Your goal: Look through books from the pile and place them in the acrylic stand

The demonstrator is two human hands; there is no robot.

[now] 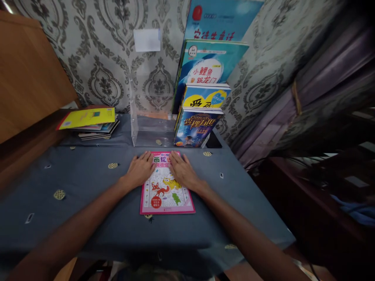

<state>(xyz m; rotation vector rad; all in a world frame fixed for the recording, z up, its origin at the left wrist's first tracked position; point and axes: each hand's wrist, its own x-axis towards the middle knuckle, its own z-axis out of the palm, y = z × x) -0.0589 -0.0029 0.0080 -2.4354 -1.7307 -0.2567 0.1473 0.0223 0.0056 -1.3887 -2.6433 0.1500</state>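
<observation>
A pink children's book [165, 193] with a fox and a tiger on its cover lies flat on the grey tablecloth [88, 203]. My left hand [140, 169] rests flat on its upper left corner, fingers stretched out. My right hand [183, 169] lies flat on its upper right part, fingers also spread. Neither hand grips the book. Just behind it stands a clear acrylic book holder [150, 117], with several picture books [202, 101] upright at its right side.
A stack of thin books [90, 123] with a yellow one on top lies at the back left. A patterned wallpaper wall [117, 66] stands behind. A wooden panel [26, 74] is on the left, dark curtains [322, 78] on the right. The table's front edge is near me.
</observation>
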